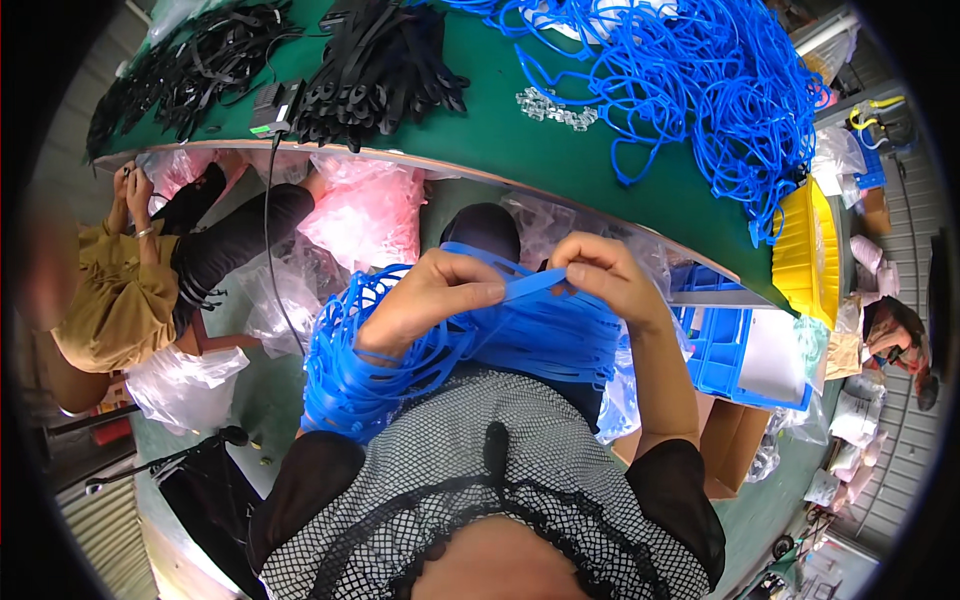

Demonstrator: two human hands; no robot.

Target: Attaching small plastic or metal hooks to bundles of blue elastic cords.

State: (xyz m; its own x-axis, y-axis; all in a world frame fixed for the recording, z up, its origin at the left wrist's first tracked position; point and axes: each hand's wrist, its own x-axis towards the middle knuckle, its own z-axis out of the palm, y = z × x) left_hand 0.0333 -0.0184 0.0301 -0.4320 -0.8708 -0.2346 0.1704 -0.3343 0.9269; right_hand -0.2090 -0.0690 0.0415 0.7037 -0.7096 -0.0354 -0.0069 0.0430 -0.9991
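In the head view, the person's left hand (437, 290) and right hand (612, 283) meet in front of the chest, just beside each other. Between them is a flat blue strap (533, 284), above the lap and near the edge of the table (490, 125). The left hand pinches the strap between thumb and bent fingers, and the right hand pinches it near its right end, fingers curled in. Many more blue loops (345, 375) hang around the left forearm, and a layer of blue straps (560, 345) lies over the lap, beneath the hands.

The table has a green top. On it, at the far left, lies a tangled bunch of black straps (200, 55), and to the right of that a thicker black bundle (385, 75). A small black box (275, 108) sits at the near edge beside the bundle, and a cable (268, 220) hangs down from it. A cluster of small clear pieces (556, 109) lies farther right, next to a big heap of blue cords (700, 90).

A yellow tray (806, 245) stands by the table's right end, with blue crates (720, 350) and a cardboard box (735, 445) below. Under the table is a pink bag (370, 210). On the left sits a co-worker (120, 305) in a mustard jacket, both hands raised near the table edge, with a clear plastic bag (188, 385) close by
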